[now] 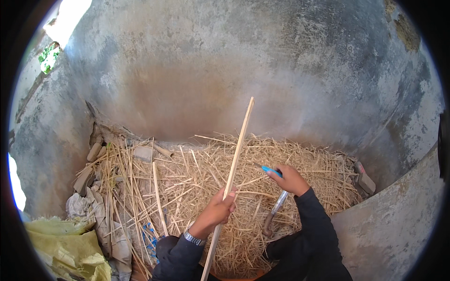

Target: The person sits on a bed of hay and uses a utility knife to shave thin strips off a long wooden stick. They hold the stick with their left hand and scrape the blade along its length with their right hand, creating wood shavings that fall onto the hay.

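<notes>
A long pale split-wood strip (239,145), likely bamboo, slants up through the middle of the view. My left hand (217,210), with a metal watch at the wrist, is wrapped round its lower half. To the right, my right hand (289,181) is closed on a small knife (271,171) with a blue handle. Its thin dark tip points left toward the strip, a gap apart from it. Below my right hand, a tool (280,203) with a silvery shaft and a curved brown handle end lies on the shavings.
Straw-like shavings (309,164) cover the ground before me. Long thin strips (114,187) lie at left, near a yellowish sack (65,248) and crumpled grey cloth (115,239). A concrete wall (201,70) stands behind; a brick (364,180) leans at right.
</notes>
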A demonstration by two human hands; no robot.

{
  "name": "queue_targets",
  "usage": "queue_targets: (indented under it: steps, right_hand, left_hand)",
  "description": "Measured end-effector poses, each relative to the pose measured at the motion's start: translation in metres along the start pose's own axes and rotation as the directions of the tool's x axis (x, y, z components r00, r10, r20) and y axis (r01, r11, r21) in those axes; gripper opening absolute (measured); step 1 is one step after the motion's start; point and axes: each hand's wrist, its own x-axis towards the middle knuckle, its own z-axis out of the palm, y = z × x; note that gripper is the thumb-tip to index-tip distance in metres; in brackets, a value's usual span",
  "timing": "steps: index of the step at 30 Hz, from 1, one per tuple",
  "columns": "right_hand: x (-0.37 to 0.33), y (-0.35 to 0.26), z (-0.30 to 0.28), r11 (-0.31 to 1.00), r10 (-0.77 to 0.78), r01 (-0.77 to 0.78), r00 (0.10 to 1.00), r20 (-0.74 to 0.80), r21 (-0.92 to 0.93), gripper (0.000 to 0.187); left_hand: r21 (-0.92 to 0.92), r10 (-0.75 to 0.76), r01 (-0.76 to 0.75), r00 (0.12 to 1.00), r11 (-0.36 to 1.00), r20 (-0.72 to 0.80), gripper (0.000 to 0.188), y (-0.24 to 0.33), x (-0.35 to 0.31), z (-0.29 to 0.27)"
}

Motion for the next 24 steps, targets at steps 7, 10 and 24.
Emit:
queue_targets:
  steps: [7,10,24]
  right_hand:
    - [-0.014,-0.072,0.022,0.976,-0.215,0.201,0.953,-0.215,-0.084,0.046]
    - [-0.007,-0.054,0.032,0.978,-0.158,0.122,0.964,-0.216,-0.170,0.057]
    - [0.007,-0.030,0.029,0.984,-0.034,0.012,0.993,-0.117,-0.176,0.080]
  left_hand:
    - [0.089,0.056,-0.060,0.997,0.994,0.049,0.038,-0.006,-0.007,0.000]
    - [0.291,0.299,-0.316,0.949,0.903,0.104,0.035,-0.028,0.003,-0.004]
    - [0.698,0.315,-0.260,0.948,0.668,0.052,0.036,-0.015,-0.031,0.009]
